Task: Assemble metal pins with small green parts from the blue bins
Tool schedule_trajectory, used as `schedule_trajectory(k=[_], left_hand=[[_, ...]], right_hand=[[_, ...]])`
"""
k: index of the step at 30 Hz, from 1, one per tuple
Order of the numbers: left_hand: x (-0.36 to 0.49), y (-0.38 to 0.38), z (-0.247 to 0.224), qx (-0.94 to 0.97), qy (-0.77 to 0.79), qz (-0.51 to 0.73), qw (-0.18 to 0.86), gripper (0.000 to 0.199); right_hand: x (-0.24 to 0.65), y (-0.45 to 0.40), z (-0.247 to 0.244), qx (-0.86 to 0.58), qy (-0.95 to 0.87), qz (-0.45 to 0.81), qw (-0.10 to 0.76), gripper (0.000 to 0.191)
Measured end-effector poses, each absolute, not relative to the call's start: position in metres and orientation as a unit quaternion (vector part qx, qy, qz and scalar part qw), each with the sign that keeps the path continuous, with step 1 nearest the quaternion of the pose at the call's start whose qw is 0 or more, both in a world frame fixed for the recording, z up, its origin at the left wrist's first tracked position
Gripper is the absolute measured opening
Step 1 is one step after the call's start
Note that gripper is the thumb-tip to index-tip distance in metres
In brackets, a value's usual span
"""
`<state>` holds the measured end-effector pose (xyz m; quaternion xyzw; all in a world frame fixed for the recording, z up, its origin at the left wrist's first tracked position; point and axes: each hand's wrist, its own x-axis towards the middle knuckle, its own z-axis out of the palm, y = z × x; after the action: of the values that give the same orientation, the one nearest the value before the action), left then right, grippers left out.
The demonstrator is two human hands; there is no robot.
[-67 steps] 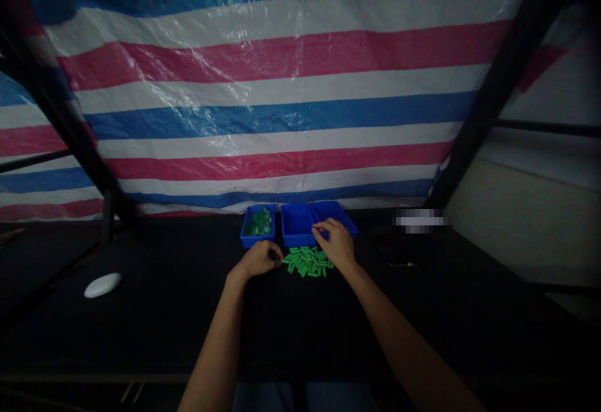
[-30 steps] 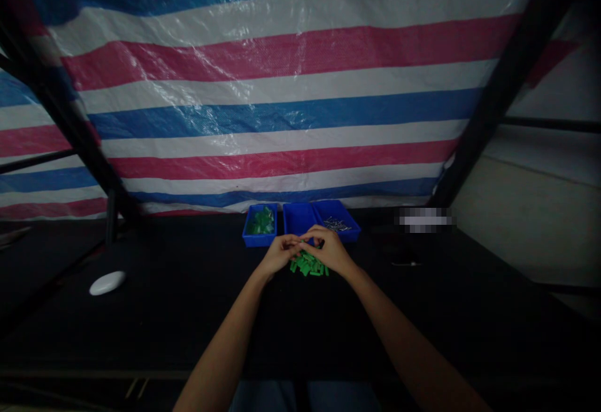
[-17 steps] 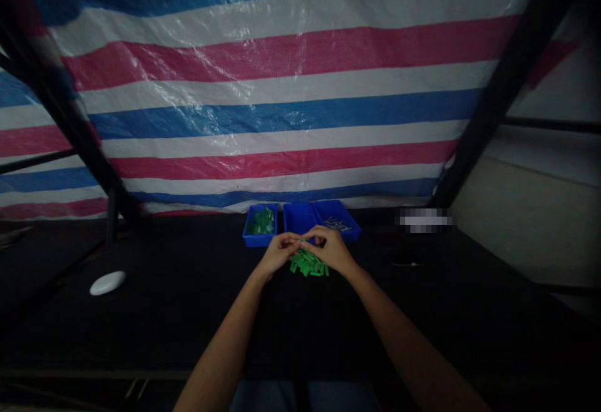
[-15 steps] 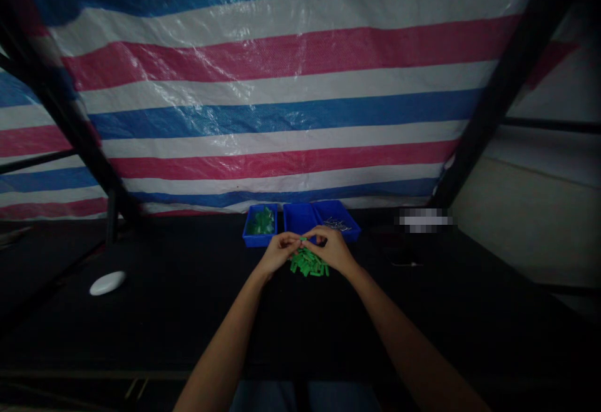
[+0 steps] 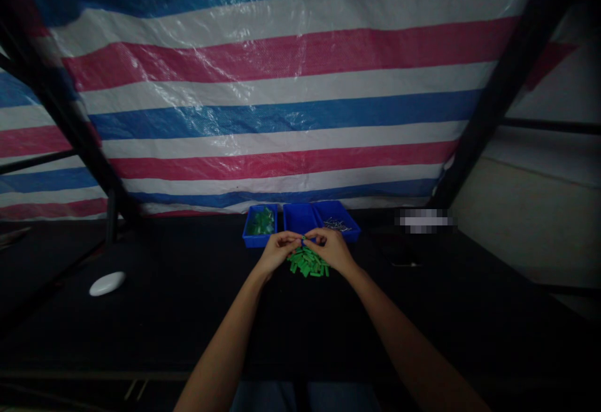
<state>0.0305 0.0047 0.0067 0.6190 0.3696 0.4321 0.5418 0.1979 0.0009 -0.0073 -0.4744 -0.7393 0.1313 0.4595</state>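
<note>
Forearms (image 5: 225, 343), bare, converging from the bottom edge. Left hand (image 5: 279, 252) and right hand (image 5: 331, 250) closed toward each other, fingertips (image 5: 294, 235) meeting in a pinch on a small green piece (image 5: 303, 237), mostly hidden between them. At 6 o'clock from the pinch, just below the fingers, a pile of green pieces (image 5: 307, 265), loose and criss-crossed on a black tabletop (image 5: 188, 324). Just past the hands, at 12 o'clock, a blue tray (image 5: 295, 218) with nothing visible inside. At 10 o'clock, a second blue tray (image 5: 253, 242) holding a heap of green parts (image 5: 261, 221). At 1 o'clock, a third blue tray (image 5: 351, 232) with small metal parts (image 5: 337, 225). Well out at 9 o'clock, a white oval object (image 5: 107, 283); at 3 o'clock, a blurred patch (image 5: 425, 220). Farthest, a red, white and blue striped tarpaulin (image 5: 282, 111) behind black frame bars (image 5: 511, 86).
</note>
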Motion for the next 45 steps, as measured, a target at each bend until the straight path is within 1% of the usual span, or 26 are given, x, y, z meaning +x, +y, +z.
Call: schedule_trajectory(k=[5, 9, 14, 19, 21, 24, 27, 31, 35, 41, 45], left_hand=[[0.031, 0.004, 0.007, 0.614, 0.373, 0.435, 0.544, 0.033], [0.031, 0.002, 0.009, 0.614, 0.376, 0.436, 0.540, 0.031], [0.034, 0.001, 0.008, 0.623, 0.367, 0.443, 0.530, 0.029], [0.037, 0.005, 0.004, 0.629, 0.361, 0.461, 0.512, 0.029], [0.036, 0.006, 0.003, 0.627, 0.368, 0.461, 0.509, 0.029], [0.035, 0.008, 0.002, 0.627, 0.378, 0.455, 0.507, 0.032], [0.035, 0.008, 0.002, 0.632, 0.377, 0.441, 0.513, 0.034], [0.036, 0.006, 0.001, 0.630, 0.369, 0.421, 0.539, 0.035], [0.037, 0.004, 0.000, 0.626, 0.357, 0.411, 0.559, 0.035], [0.038, 0.005, -0.003, 0.626, 0.356, 0.406, 0.563, 0.036], [0.037, 0.005, -0.003, 0.621, 0.351, 0.416, 0.565, 0.037]], right_hand=[[0.196, 0.002, -0.008, -0.456, -0.729, 0.189, 0.474, 0.016], [0.195, 0.002, -0.007, -0.451, -0.727, 0.208, 0.473, 0.016], [0.195, 0.001, -0.007, -0.453, -0.730, 0.202, 0.470, 0.016], [0.196, 0.000, -0.006, -0.467, -0.743, 0.151, 0.455, 0.015], [0.197, 0.001, -0.005, -0.465, -0.740, 0.142, 0.466, 0.014], [0.197, 0.002, -0.005, -0.449, -0.725, 0.168, 0.495, 0.014], [0.197, 0.003, -0.003, -0.426, -0.711, 0.213, 0.517, 0.017], [0.195, 0.000, 0.000, -0.407, -0.707, 0.248, 0.523, 0.018], [0.193, -0.002, 0.002, -0.399, -0.709, 0.257, 0.521, 0.021], [0.191, -0.004, 0.003, -0.390, -0.710, 0.260, 0.526, 0.017], [0.190, -0.006, 0.004, -0.389, -0.704, 0.265, 0.531, 0.019]])
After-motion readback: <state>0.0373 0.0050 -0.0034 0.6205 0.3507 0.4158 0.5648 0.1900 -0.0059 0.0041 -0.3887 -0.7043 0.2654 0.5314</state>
